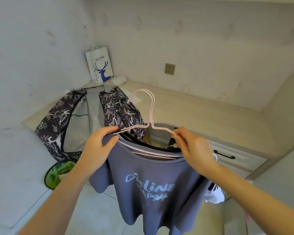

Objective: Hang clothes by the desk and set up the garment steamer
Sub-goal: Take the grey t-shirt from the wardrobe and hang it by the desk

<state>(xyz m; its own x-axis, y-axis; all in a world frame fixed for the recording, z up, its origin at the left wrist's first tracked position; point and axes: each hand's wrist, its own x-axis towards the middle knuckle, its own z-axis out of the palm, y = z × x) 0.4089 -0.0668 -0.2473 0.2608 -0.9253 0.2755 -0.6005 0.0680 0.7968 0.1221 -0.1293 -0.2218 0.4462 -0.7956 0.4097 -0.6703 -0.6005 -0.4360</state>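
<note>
A blue-grey T-shirt (153,187) with pale lettering hangs in front of me on pink wire hangers (150,109), whose hooks point up. My left hand (98,145) pinches the left hanger arm together with the shirt's shoulder. My right hand (192,150) grips the right hanger arm at the other shoulder. A patterned dark jacket (61,119) with grey lining hangs at the desk corner behind, to the left. No garment steamer is in view.
The pale desk (202,109) runs along the wall, with a drawer (231,156) and its dark handle at right. A white paper bag (100,65) with a blue deer stands in the corner. A wall socket (169,69) sits above the desk. A green item (58,173) lies low at left.
</note>
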